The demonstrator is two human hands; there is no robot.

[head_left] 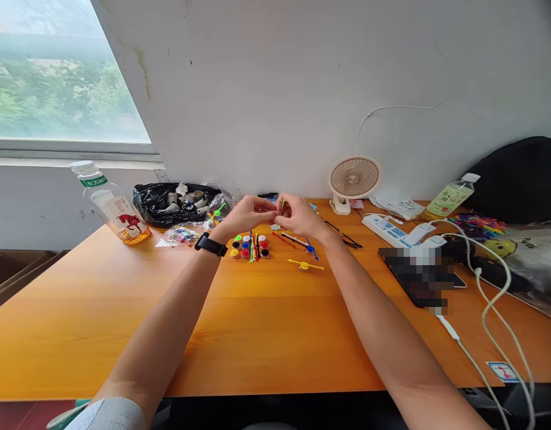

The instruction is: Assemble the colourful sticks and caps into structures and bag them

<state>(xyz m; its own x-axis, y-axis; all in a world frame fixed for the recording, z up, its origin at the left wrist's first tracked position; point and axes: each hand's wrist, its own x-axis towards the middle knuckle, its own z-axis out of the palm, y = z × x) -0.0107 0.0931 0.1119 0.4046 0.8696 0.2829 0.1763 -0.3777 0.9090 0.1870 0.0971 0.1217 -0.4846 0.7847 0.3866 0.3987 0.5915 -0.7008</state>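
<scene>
Plainly, both hands worked close together above the far part of the surface (239, 334). The right hand (296, 214) pinched a thin green piece (282, 205), upright between the fingertips; the left hand (255, 214) curled narrowly just beside it, its own hold impossible to tell. Below lay small coloured discs (235, 254) around slim sticks, with a yellow arrow piece (305, 266) to the right. Writing: the tilted bottle (116, 209) at left bore a green band reading "东方树" and, lower, a red horse; the green-labelled bottle (449, 198) at right carried characters too small to read surely.
</scene>
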